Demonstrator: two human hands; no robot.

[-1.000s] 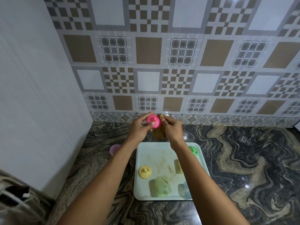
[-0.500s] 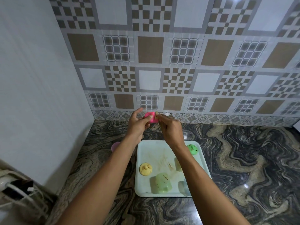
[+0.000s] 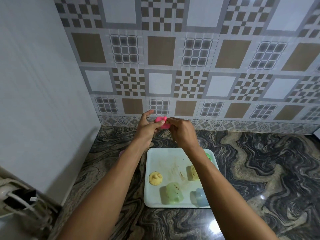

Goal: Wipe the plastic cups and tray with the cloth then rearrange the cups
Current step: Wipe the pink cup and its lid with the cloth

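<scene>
Wiping of the pink cup (image 3: 162, 123) is in progress, held up above the far edge of the tray (image 3: 166, 158), close to the tiled wall. Left hand (image 3: 147, 129) grasps the cup, thumb across its side, index finger lifted free. Right hand (image 3: 181, 130) is pinched closed against the cup's right side; it presumably holds the cloth, but no cloth shows in this frame, so I cannot tell what it grips. Change over the last second: a brownish cloth hung visibly below the two hands then, and is now hidden behind the right hand; the cup has turned in the left hand, its flat end no longer facing the camera. Judgement: the cup is being rotated so the wipe reaches a fresh face, so this cup is mid-clean, not finished. Below the hands, on the tray: a yellow cup (image 3: 155, 178) under the left forearm side, a pale green cup (image 3: 171, 193) nearer the body, a blue cup (image 3: 200, 196), a second yellow cup (image 3: 193, 172) and a green cup (image 3: 208, 155) partly hidden by the right forearm. Tray shows brown smears, unwiped. Most of the task remains. Tabletop is dark marble.
</scene>
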